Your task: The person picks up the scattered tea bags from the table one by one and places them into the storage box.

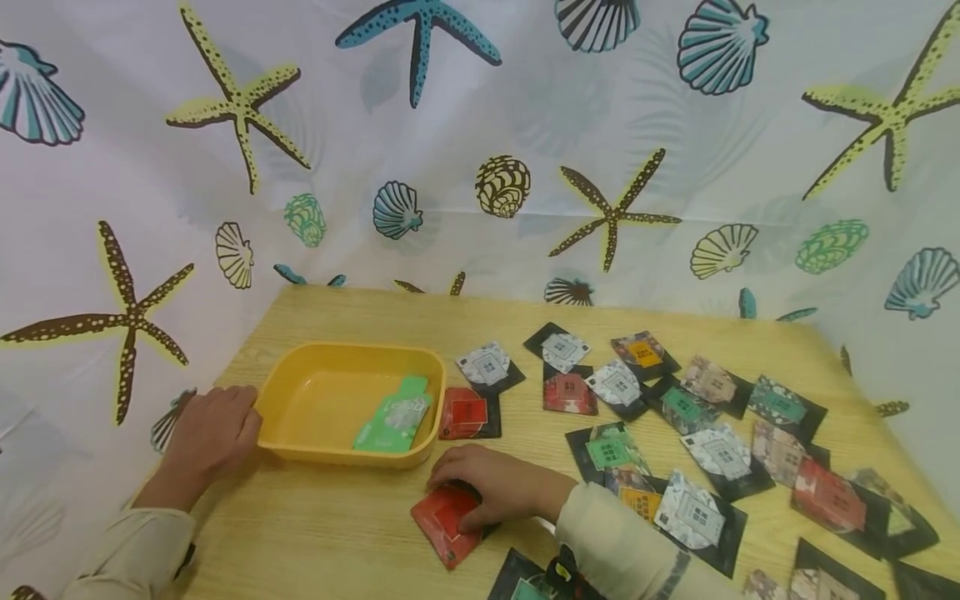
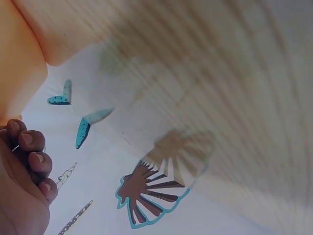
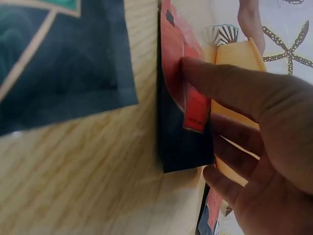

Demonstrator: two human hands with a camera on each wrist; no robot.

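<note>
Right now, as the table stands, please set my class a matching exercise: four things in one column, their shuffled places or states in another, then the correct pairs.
1. Flat green packet with a pale patch
2. Bare left hand
3. Bare right hand
4. Yellow tub with rounded corners

A. Gripping a flat red-and-black packet
B. Inside the tub
C. Standing on the wood-grained tabletop
D. At the tub's left end

Pairs: 1-B, 2-D, 3-A, 4-C

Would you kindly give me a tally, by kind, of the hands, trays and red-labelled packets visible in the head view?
Hands: 2
Tray: 1
Red-labelled packets: 4
Total: 7
</note>
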